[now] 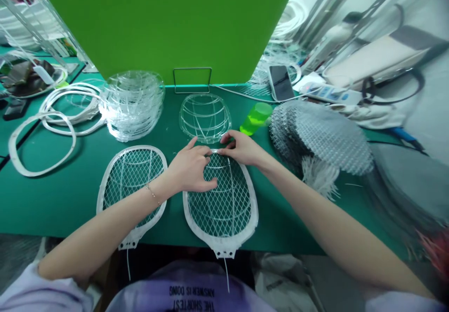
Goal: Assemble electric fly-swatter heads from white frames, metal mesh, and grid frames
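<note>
The left hand (189,169) and right hand (243,148) reach forward, fingertips nearly meeting.

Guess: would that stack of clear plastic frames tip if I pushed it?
Those stacked frames would probably slide apart, since their thin rims just rest on each other. They look light and springy, so they might bend rather than snap.

The table (66,209) is covered with a green mat, pretty standard setup. Two white-rimmed mesh racket frames (131,181) (220,209) are laid side by side near the front edge, with a clear plastic frame (205,118) placed just above them. A stack of clear frames (133,106) is piled on the left, white plastic loops (70,108) are strewn beside it, and grey mesh sheets (319,136) are heaped on the right, next to a lime-green translucent cup (256,118).
</note>
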A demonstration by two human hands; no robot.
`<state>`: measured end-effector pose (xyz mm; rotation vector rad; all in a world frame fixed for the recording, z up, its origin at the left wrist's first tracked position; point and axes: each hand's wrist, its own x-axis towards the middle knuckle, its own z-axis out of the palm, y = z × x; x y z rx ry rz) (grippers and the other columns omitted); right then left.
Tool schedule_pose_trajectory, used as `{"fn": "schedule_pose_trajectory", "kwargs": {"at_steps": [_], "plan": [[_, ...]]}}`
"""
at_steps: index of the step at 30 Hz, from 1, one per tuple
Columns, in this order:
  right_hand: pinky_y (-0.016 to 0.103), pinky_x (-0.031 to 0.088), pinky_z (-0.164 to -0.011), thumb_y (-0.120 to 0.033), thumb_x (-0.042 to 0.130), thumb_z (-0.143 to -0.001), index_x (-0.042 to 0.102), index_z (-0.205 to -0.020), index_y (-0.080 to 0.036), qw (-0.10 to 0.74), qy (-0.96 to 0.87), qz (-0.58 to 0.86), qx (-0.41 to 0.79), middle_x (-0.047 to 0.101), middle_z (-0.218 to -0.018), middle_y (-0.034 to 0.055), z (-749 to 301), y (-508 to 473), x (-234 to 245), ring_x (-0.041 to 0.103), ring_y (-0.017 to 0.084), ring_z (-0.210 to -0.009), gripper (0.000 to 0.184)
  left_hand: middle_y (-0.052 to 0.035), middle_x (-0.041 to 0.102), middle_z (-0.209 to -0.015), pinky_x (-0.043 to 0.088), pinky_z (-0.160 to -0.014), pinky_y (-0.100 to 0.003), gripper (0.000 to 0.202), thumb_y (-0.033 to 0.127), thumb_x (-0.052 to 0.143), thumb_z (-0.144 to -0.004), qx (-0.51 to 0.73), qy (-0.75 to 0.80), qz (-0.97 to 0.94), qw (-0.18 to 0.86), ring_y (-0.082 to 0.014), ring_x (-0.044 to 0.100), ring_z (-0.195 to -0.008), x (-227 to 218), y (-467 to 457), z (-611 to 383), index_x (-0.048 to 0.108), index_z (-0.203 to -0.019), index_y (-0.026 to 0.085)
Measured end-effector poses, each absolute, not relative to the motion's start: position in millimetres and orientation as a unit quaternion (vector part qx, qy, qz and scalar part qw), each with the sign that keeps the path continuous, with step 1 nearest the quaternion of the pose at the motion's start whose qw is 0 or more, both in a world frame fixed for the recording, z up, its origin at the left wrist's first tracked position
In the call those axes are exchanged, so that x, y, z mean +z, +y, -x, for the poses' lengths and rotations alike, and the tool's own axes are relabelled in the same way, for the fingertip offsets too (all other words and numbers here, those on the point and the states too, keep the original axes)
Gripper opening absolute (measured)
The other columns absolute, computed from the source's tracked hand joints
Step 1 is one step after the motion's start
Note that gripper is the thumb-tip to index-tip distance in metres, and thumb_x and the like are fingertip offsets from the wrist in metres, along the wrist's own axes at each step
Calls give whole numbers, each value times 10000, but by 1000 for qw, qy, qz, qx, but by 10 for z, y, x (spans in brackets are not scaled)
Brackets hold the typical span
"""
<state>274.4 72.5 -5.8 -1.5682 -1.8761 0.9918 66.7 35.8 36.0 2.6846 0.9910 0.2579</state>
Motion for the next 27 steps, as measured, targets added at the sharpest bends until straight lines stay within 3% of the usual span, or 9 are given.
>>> {"fn": "schedule_pose_trajectory", "kwargs": {"at_steps": [2, 4, 8, 10, 13, 17, 22, 27], "plan": [[311, 498, -660, -216, 751, -739, 636, -877, -193, 252, -703, 574, 336, 670, -859, 29, -2719, 674, -18, 609, 168, -693, 180, -127, 697, -1039, 204, -1219, -541, 370, 481, 649, -784, 75, 338, -932, 107, -300, 669, -1047, 392, 361, -700, 759, -808, 128], [361, 506, -765, -231, 718, -783, 640, -887, -195, 285, -714, 582, 265, 668, -877, 48, -2716, 464, 80, 626, 211, -812, 134, -148, 689, -1100, 232, -1209, -538, 371, 463, 629, -815, 75, 329, -937, 87, -334, 612, -1184, 442, 318, -701, 758, -857, 118], [410, 469, -906, -338, 674, -866, 616, -1044, -215, 341, -741, 561, 142, 675, -1038, 79, -2772, -406, 378, 606, 258, -1038, 224, -170, 535, -1437, 303, -1180, -516, 460, 332, 528, -908, 118, 357, -923, 77, -322, 416, -1410, 591, 31, -626, 614, -1288, 89], [399, 459, -892, -342, 694, -851, 610, -1060, -220, 269, -802, 508, 159, 681, -1042, 67, -2782, -880, 470, 616, 251, -1026, 256, -157, 480, -1495, 325, -1169, -501, 514, 319, 517, -910, 103, 351, -926, 97, -306, 426, -1404, 647, -163, -593, 542, -1376, 103], [389, 446, -855, -312, 724, -826, 614, -1010, -206, 186, -840, 486, 155, 685, -1021, 59, -2752, -1339, 438, 628, 241, -963, 239, -148, 517, -1463, 343, -1154, -492, 554, 385, 540, -897, 47, 335, -932, 129, -323, 462, -1369, 647, -380, -589, 544, -1386, 123], [360, 447, -807, -274, 654, -908, 610, -911, -190, 170, -860, 472, 94, 689, -960, 65, -2726, -1441, 262, 631, 223, -910, 96, -120, 598, -1380, 296, -1156, -557, 693, 484, 564, -865, 6, 363, -922, 136, -390, 502, -1311, 558, -438, -631, 477, -1458, 136], [387, 436, -932, -317, 570, -969, 606, -937, -173, 171, -882, 437, 43, 703, -980, 81, -2737, -1406, 236, 641, 222, -936, 152, -96, 646, -1286, 200, -1187, -543, 823, 582, 598, -809, -4, 354, -924, 147, -362, 575, -1217, 565, -355, -654, 431, -1494, 156], [403, 415, -981, -317, 542, -985, 609, -944, -196, 159, -874, 458, 36, 715, -1029, 67, -2690, -1469, 210, 654, 224, -976, 144, -159, 558, -1390, 144, -1182, -581, 1067, 732, 634, -717, -51, 334, -930, 145, -410, 502, -1294, 582, -352, -620, 326, -1545, 134]]}}
